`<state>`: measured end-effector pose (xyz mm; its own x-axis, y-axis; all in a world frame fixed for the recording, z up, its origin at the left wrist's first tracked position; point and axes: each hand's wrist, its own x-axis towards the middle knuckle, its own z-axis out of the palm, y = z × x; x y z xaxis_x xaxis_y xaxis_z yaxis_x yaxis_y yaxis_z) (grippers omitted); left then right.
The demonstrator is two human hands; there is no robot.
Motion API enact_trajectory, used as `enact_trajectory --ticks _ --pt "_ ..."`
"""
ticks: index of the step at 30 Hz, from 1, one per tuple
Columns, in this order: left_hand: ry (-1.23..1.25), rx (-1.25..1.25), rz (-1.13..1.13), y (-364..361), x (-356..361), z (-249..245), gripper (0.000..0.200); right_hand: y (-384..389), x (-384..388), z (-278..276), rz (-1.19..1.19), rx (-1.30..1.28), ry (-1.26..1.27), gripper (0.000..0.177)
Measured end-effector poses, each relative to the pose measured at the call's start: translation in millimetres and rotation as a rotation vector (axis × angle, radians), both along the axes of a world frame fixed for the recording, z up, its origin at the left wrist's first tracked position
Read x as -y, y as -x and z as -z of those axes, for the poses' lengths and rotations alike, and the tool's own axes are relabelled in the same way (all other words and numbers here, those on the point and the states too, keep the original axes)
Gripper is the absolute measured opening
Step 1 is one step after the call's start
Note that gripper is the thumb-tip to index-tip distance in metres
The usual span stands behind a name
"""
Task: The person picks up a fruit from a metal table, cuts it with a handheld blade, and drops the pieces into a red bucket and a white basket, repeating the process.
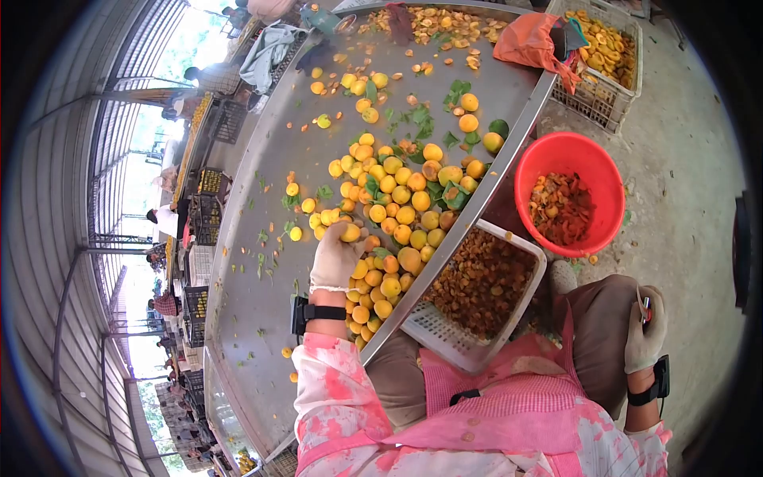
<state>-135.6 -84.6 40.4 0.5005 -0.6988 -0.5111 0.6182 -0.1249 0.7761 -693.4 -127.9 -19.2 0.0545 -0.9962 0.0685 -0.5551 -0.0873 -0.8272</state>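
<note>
My left hand (335, 258), in a pale glove, reaches over the metal table's heap and has its fingers closed around a yellow apricot (350, 232). More apricots (405, 215), yellow to orange, lie piled right beside that hand, with green leaves among them. At the far right, over my knee, my gloved right hand (645, 338) is closed on a small knife (646, 305). Only a bit of its blade and a red and dark part show; the rest is hidden in the glove.
A metal table (262, 207) with a raised rim holds the fruit. Below it stands a white crate (485, 350) of brown pieces, beside a red basin (612, 199) of scraps. A crate (628, 95) of halved fruit and an orange bag (528, 44) are at upper right. People work at left.
</note>
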Motion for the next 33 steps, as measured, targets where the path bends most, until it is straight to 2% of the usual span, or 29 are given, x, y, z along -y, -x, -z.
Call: enact_trajectory --ticks 1,3,4,5,7,8,9,11,12,15,19,21,22,23,25,26,28,33 --pt "0.002 0.001 0.0 -11 2 14 0.011 -3 1 -1 0.009 0.005 0.003 0.027" --pt "-0.024 1.467 0.482 -27 10 42 0.018 -4 3 -1 0.001 -0.014 0.007 0.027" --pt "-0.324 0.753 0.21 13 38 8 0.025 -5 3 -1 -0.008 -0.034 0.006 0.026" --pt "-0.317 0.753 0.21 15 48 16 0.025 -6 2 -1 -0.005 -0.035 0.012 0.026" --pt "-0.354 1.518 0.338 17 66 27 0.034 -7 1 0 0.014 -0.037 0.003 0.027" --pt "-0.427 1.602 0.379 19 74 26 0.044 -8 1 0 0.014 -0.038 0.01 0.027" --pt "-0.424 1.602 0.373 20 81 24 0.044 -9 1 1 0.02 -0.057 0.016 0.027" --pt "-0.825 1.773 0.686 23 93 14 0.051 -10 1 4 0.021 -0.077 0.025 0.027" --pt "-0.954 1.73 0.853 20 97 12 0.056 -9 0 6 0.011 -0.093 0.026 0.025" --pt "-1.089 1.674 0.924 18 87 7 0.052 -13 5 6 -0.011 -0.102 0.027 0.022" --pt "-1.125 1.6 0.898 4 59 -4 0.046 -20 11 3 -0.037 -0.079 -0.031 0.022" --pt "-1.263 1.514 0.875 1 56 -21 0.039 -22 14 4 -0.027 -0.096 -0.047 0.025" --pt "-1.307 1.595 0.784 -2 57 -22 0.033 -24 16 5 -0.009 -0.113 -0.052 0.029" --pt "-1.314 1.591 0.782 -3 59 -24 0.033 -24 18 7 -0.015 -0.112 -0.055 0.029" --pt "-1.087 1.655 0.652 -2 66 -29 0.032 -21 20 10 -0.048 -0.116 -0.078 0.028" --pt "-1.085 1.655 0.654 -6 70 -22 0.032 -23 20 9 -0.046 -0.117 -0.078 0.028" --pt "-0.507 1.721 0.501 -11 81 -4 0.036 -28 21 5 -0.033 -0.145 -0.035 0.028" --pt "-0.37 1.753 0.542 -11 122 25 0.042 -29 21 4 -0.035 -0.157 -0.052 0.026"
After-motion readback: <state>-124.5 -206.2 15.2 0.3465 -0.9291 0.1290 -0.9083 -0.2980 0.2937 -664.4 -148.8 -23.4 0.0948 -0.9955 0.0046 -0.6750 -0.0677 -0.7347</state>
